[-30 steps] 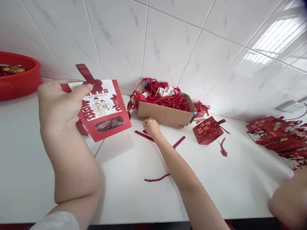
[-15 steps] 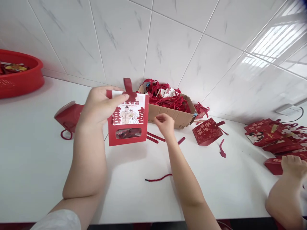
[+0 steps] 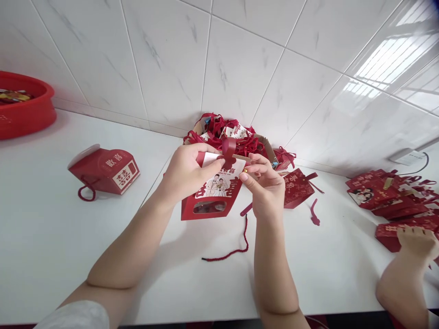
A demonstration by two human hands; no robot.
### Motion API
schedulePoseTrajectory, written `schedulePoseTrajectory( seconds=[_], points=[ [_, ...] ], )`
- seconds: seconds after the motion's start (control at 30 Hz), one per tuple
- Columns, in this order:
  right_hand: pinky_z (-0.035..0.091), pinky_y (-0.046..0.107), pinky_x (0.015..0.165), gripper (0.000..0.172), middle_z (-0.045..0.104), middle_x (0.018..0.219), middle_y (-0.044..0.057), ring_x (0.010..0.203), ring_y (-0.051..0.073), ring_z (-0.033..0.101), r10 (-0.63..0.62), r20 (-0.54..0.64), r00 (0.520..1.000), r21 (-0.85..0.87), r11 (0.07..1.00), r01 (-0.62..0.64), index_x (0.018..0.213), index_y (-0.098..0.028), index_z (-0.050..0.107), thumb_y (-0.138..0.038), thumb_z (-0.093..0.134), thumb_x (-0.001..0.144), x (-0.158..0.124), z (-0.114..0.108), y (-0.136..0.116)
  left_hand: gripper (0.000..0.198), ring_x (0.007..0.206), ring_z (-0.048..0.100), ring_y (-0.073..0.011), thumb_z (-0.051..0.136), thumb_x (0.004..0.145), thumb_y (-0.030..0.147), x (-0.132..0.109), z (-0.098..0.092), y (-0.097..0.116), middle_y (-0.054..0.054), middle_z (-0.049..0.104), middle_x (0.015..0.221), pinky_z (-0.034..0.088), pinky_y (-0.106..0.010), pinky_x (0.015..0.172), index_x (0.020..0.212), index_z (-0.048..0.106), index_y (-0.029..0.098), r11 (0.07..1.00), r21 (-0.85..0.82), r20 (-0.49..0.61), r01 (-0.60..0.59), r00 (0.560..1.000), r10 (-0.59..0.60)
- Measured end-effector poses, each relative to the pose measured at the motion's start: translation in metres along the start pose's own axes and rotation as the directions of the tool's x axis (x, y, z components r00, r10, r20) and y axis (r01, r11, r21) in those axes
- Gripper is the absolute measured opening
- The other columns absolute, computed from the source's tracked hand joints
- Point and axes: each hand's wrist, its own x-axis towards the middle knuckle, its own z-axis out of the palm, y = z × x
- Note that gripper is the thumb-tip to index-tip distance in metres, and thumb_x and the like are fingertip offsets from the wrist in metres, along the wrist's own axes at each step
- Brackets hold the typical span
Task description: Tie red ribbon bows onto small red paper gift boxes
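Note:
My left hand [image 3: 187,172] grips the top left of a red gift box [image 3: 214,194] with a white panel showing a cartoon couple and a clear window. A red paper tab [image 3: 228,148] curls up from the box top. My right hand [image 3: 264,185] pinches the box's top right edge, and a red cord [image 3: 236,244] hangs down from it onto the white table [image 3: 171,274]. The box is held just above the table in front of a cardboard carton [image 3: 270,153].
The carton holds red ribbons and cards. A finished red box [image 3: 104,170] lies on its side at left. A red basin [image 3: 24,109] sits far left. Flat red boxes [image 3: 394,196] are stacked at right, where another person's hand [image 3: 416,242] rests. Another red box [image 3: 298,187] lies by the carton.
My left hand brought the gift box from the left to the centre. My right hand left the table by the carton, picked up the red cord and came to the box's top.

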Motion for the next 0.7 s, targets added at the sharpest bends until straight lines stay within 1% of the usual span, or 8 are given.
schedulePoseTrajectory(
  seconds=[0.1,0.2,0.33,0.43,0.57,0.7],
  points=[
    [0.044,0.045,0.101,0.014,0.06,0.117,0.002,0.118,0.023,0.054,0.001,0.007,1.0,-0.066,0.998,-0.001,0.074,-0.027,0.07,-0.027,0.081,0.065,-0.0014,0.0023,-0.0005,0.019,0.053,0.06,-0.0154,0.067,0.074,0.034,-0.0018,0.0017,0.0023,-0.001,0.067,0.06,0.045,-0.024,0.047,0.081,0.069,0.016,0.999,-0.031,0.021,0.019,1.0,-0.018],
    [0.039,0.047,0.107,0.014,0.059,0.118,0.002,0.121,0.024,0.052,-0.001,0.019,1.0,-0.116,0.993,0.003,0.074,-0.027,0.071,-0.027,0.081,0.065,-0.0021,0.0052,-0.0013,0.018,0.052,0.059,-0.014,0.067,0.074,0.032,-0.0032,0.0026,0.0048,0.0,0.066,0.06,0.044,-0.022,0.046,0.08,0.069,0.016,0.999,-0.048,0.058,0.002,0.998,0.001],
    [0.037,0.047,0.11,0.014,0.059,0.118,0.002,0.122,0.024,0.052,0.012,0.031,0.999,-0.122,0.992,-0.008,0.074,-0.028,0.072,-0.028,0.082,0.065,-0.0031,0.0087,-0.0013,0.016,0.054,0.059,-0.013,0.067,0.075,0.03,-0.0055,0.0034,0.0077,0.0,0.066,0.062,0.044,-0.021,0.048,0.082,0.071,0.016,0.999,-0.032,0.071,-0.027,0.997,0.03],
    [0.037,0.046,0.109,0.013,0.06,0.117,0.002,0.121,0.023,0.053,0.006,0.022,1.0,-0.128,0.992,-0.003,0.075,-0.027,0.071,-0.027,0.081,0.066,-0.0036,0.0092,-0.0008,0.017,0.056,0.06,-0.0134,0.065,0.076,0.03,-0.0073,0.0047,0.008,0.0,0.068,0.065,0.045,-0.021,0.049,0.084,0.071,0.016,0.999,-0.017,0.045,-0.045,0.998,0.046],
    [0.039,0.046,0.108,0.014,0.061,0.116,0.003,0.119,0.023,0.054,-0.009,0.014,1.0,-0.14,0.99,0.011,0.075,-0.026,0.071,-0.029,0.081,0.066,-0.0035,0.0082,-0.0002,0.017,0.065,0.064,-0.0161,0.064,0.077,0.031,-0.0086,0.0063,0.0073,-0.002,0.071,0.074,0.05,-0.022,0.057,0.084,0.071,0.017,0.998,-0.015,0.037,-0.058,0.998,0.059],
    [0.039,0.046,0.108,0.012,0.062,0.114,0.002,0.118,0.023,0.055,0.004,0.001,1.0,-0.146,0.989,-0.004,0.074,-0.027,0.071,-0.027,0.081,0.066,-0.0035,0.0085,-0.001,0.016,0.072,0.066,-0.0182,0.064,0.077,0.03,-0.009,0.0063,0.0074,-0.001,0.07,0.072,0.053,-0.025,0.067,0.085,0.071,0.018,0.998,-0.012,0.04,-0.063,0.997,0.063]
  ],
)
